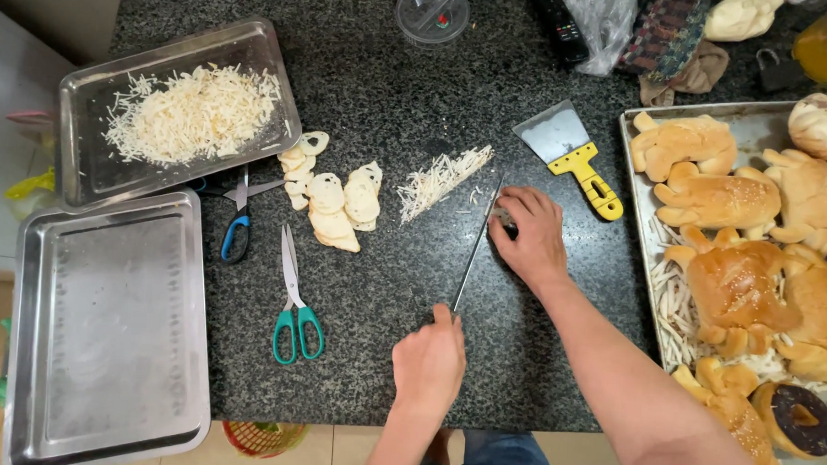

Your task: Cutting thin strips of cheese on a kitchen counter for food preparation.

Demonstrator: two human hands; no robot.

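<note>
Dark granite counter (pixel 537 356), viewed from above. My left hand (pixel 430 361) is closed tight round the handle of a long knife (pixel 475 248), blade running up and away across the stone, its tip near my right hand (pixel 530 235). That hand lies fingers curled and close together, pressing down on something small beside the blade; what sits under the fingers is hidden, so I cannot tell what it is. The grip reads as a steadying one: one hand drives the edge, the other pins the piece.

Just left of the knife tip, a short ridge of pale shreds (pixel 443 178) lies on the stone, apart from the blade. Further left, a cluster of pale flat slices (pixel 337 202).

Upper left, a steel tray (pixel 86 171) carries a heap of the same shredded stuff (pixel 193 110); below it an empty-looking steel tray (pixel 108 323) hangs over the counter edge. Two pairs of scissors between trays and slices: blue-handled (pixel 237 222), teal-handled (pixel 293 311).

Right of my hand, a yellow-handled scraper (pixel 572 155), within easy reach. Far right, a baking tray (pixel 640 176) of golden shaped buns (pixel 733 280), shreds scattered beneath them, one dark glazed ring (pixel 799 418) at the near corner.
</note>
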